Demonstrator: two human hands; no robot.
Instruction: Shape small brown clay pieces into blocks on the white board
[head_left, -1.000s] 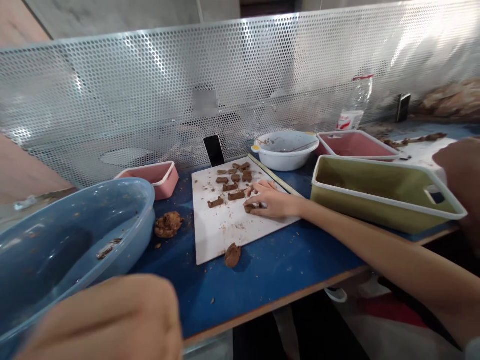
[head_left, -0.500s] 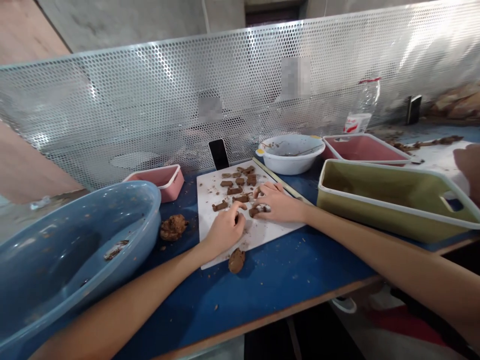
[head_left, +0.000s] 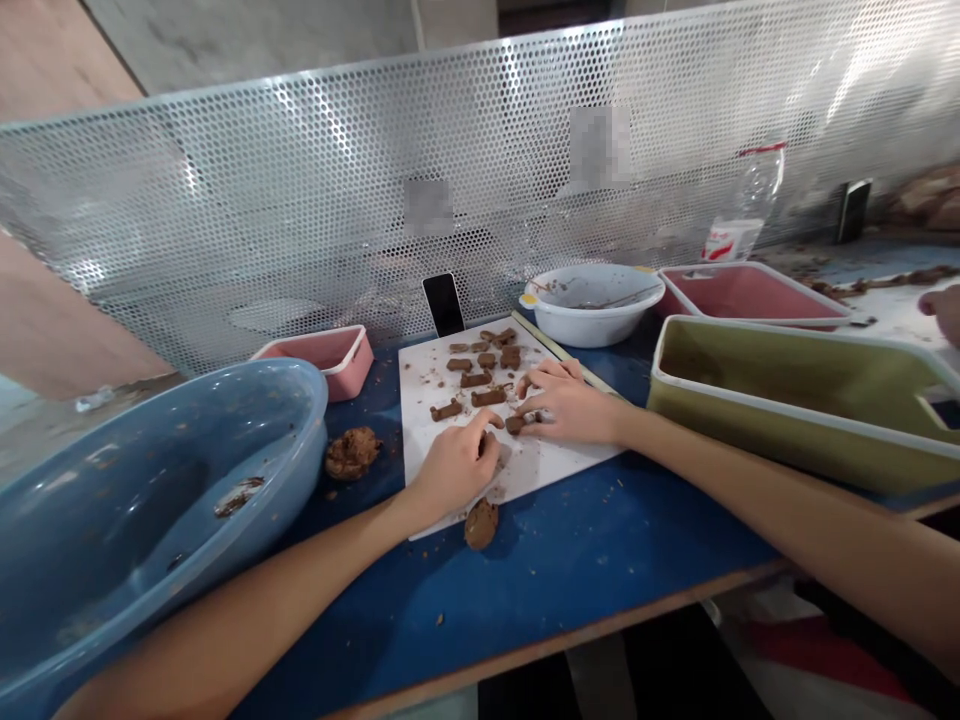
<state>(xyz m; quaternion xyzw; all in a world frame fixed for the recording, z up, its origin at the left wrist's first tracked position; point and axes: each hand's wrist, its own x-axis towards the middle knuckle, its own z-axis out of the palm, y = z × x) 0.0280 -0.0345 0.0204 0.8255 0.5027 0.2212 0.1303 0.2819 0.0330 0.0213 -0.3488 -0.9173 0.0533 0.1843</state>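
On a white board (head_left: 551,470) lie several small shaped pieces of brown clay, among them a bar-like piece (head_left: 488,397) and a block (head_left: 459,365). My right hand (head_left: 570,405) rests over the board's right side, its thumb and a finger closed on a small lump of clay (head_left: 514,425). Just left of that lump is my left hand (head_left: 456,462), fingers curled in and index finger reaching toward it. Something dark shows inside the left fingers, too hidden to name. A rounded clay lump (head_left: 481,524) sits by the board's front edge.
A large blue basin (head_left: 300,400) and a clay mass (head_left: 352,453) stand left. Behind are a pink basket (head_left: 351,362), a phone (head_left: 444,305) and a white basin (head_left: 592,325). A green basket (head_left: 795,430) and another person's hand (head_left: 946,310) are right.
The whole view has shifted slightly, so things sit a little farther right. Both hands stay around the same small clay lump, with only slight finger movement.
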